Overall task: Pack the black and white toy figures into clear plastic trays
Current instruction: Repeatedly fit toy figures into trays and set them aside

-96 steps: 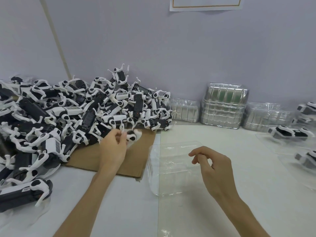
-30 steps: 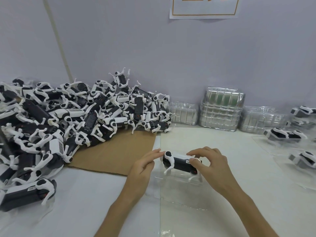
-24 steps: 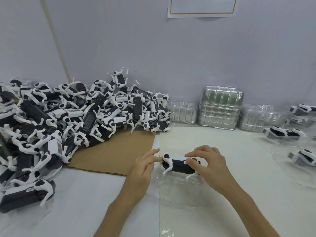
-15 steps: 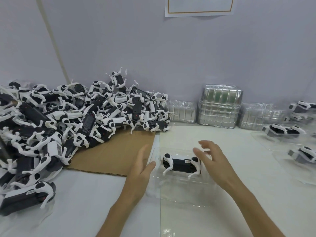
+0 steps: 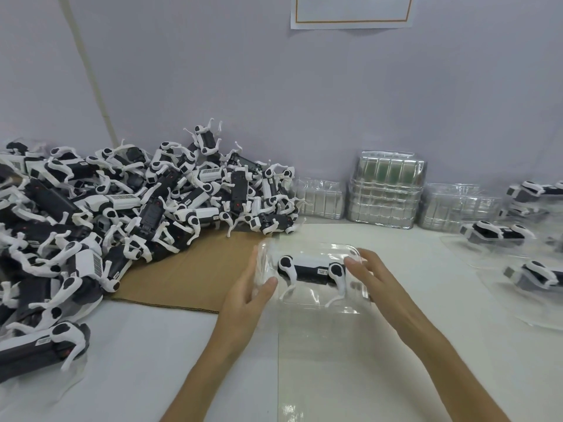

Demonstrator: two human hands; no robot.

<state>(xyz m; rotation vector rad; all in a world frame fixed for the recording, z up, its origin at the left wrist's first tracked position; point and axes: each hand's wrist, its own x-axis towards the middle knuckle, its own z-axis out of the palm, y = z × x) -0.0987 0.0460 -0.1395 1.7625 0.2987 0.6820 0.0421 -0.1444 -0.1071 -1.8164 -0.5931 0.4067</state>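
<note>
1 black and white toy figure [image 5: 310,271] lies on its side inside a clear plastic tray [image 5: 304,249] on the white bench [image 5: 137,345], directly ahead of the person. The left hand [image 5: 246,296] lies flat along the tray's left end, fingers straight and thumb against its near corner. The right hand [image 5: 377,284] rests straight, spread fingers on the tray's right end. Neither hand grips anything.

The step in hand looks like seating the figure and steadying the tray. Whether a clear lid already covers it cannot be told through the glare. The next move probably calls for pressing the tray shut, or sliding it right to join the packed clear trays [image 5: 499,236].

A large heap of loose black and white figures [image 5: 122,214] fills the left side, partly on a brown cardboard sheet [image 5: 189,278] that touches the tray's left edge. Stacks of empty clear trays [image 5: 385,193] line the wall behind. Nothing blocks the way rightward.
</note>
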